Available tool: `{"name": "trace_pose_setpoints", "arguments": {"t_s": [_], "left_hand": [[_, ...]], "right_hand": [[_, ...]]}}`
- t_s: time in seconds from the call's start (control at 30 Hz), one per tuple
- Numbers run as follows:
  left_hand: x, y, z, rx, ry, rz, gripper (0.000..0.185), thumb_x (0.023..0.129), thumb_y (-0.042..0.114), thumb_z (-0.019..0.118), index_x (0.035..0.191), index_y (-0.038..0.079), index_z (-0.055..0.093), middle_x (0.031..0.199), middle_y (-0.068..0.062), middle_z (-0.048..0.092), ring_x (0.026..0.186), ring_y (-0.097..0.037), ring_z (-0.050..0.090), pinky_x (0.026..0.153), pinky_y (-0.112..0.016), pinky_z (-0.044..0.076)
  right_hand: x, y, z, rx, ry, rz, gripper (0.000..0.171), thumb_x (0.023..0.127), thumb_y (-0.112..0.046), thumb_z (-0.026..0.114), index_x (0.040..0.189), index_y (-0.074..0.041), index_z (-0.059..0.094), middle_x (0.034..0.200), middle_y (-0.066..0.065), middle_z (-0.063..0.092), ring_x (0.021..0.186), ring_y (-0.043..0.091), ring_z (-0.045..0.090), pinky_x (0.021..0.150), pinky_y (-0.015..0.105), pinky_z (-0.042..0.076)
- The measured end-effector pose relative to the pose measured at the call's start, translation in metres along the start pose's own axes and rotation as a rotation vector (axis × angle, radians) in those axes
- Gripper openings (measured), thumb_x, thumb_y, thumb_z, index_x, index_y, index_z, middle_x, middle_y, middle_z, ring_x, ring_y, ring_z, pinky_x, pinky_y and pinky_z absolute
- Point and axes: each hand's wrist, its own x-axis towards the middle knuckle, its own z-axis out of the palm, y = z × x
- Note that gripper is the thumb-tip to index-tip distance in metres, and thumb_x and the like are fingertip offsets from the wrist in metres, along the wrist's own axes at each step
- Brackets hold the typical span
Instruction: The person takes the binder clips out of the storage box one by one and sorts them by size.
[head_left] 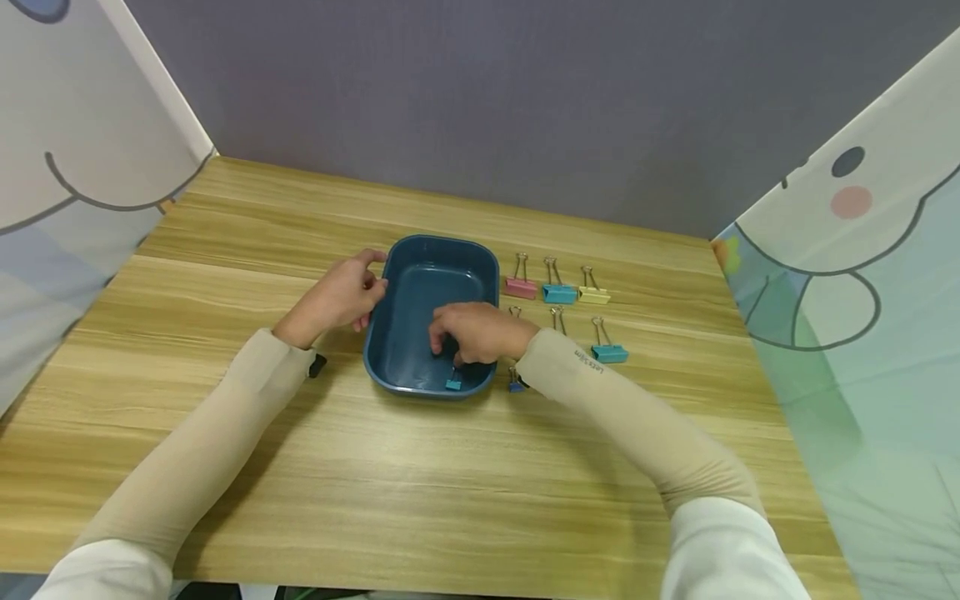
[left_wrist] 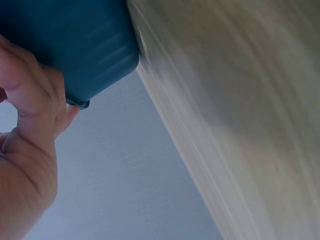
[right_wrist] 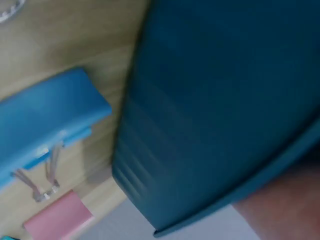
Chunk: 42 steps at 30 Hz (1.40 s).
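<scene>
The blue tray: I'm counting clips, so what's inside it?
Inside the blue tray, one teal clip shows under the right hand; that hand covers part of the floor.

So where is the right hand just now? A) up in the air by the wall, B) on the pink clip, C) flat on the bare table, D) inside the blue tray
D: the right hand is down inside the tray, holding a small teal clip near its front wall.
</scene>
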Motion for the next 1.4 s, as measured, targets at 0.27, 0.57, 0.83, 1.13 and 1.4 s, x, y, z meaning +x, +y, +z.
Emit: {"name": "trace_pose_setpoints", "arguments": {"t_s": [0.27, 0.57, 0.83, 1.13, 1.4], "left_hand": [[0.0, 0.001, 0.0, -0.006, -0.01, -0.001, 0.047, 0.096, 0.007, 0.049, 0.139, -0.003, 0.032, 0.067, -0.013, 0.056, 0.041, -0.024, 0.055, 0.04, -0.037, 0.048], [-0.001, 0.001, 0.001, -0.01, 0.007, 0.01, 0.048, 0.095, 0.007, 0.049, 0.139, -0.003, 0.033, 0.065, -0.013, 0.056, 0.04, -0.024, 0.054, 0.038, -0.036, 0.047], [-0.001, 0.001, 0.0, -0.007, 0.004, 0.007, 0.047, 0.096, 0.007, 0.049, 0.139, -0.002, 0.033, 0.066, -0.013, 0.056, 0.04, -0.024, 0.054, 0.038, -0.036, 0.048], [-0.001, 0.001, 0.0, -0.003, -0.006, 0.006, 0.048, 0.096, 0.008, 0.049, 0.14, -0.002, 0.032, 0.067, -0.013, 0.056, 0.041, -0.024, 0.055, 0.04, -0.039, 0.049], [-0.001, 0.002, 0.0, -0.006, -0.01, 0.003, 0.048, 0.096, 0.007, 0.048, 0.141, -0.002, 0.031, 0.066, -0.013, 0.056, 0.041, -0.023, 0.054, 0.039, -0.037, 0.049]], "right_hand": [[0.003, 0.0, 0.002, -0.021, 0.026, 0.066, 0.028, 0.075, -0.005, 0.078, 0.097, -0.02, 0.069, 0.099, -0.004, 0.055, 0.095, 0.014, 0.053, 0.08, 0.034, 0.049], [0.008, 0.008, 0.001, 0.072, 0.088, 0.048, 0.024, 0.079, 0.0, 0.074, 0.097, -0.016, 0.069, 0.098, -0.002, 0.057, 0.093, 0.015, 0.054, 0.08, 0.03, 0.048], [0.009, 0.019, -0.001, 0.222, -0.023, -0.143, 0.027, 0.076, -0.01, 0.08, 0.101, -0.017, 0.071, 0.1, -0.007, 0.059, 0.092, 0.013, 0.056, 0.081, 0.022, 0.045], [0.009, 0.015, 0.002, 0.136, -0.05, -0.126, 0.023, 0.074, -0.015, 0.082, 0.094, -0.024, 0.072, 0.097, -0.011, 0.057, 0.09, 0.013, 0.051, 0.076, 0.024, 0.043], [0.007, 0.012, 0.003, 0.09, -0.041, -0.059, 0.015, 0.076, -0.025, 0.08, 0.086, -0.026, 0.069, 0.095, -0.015, 0.056, 0.087, 0.01, 0.047, 0.074, 0.028, 0.042]]}}
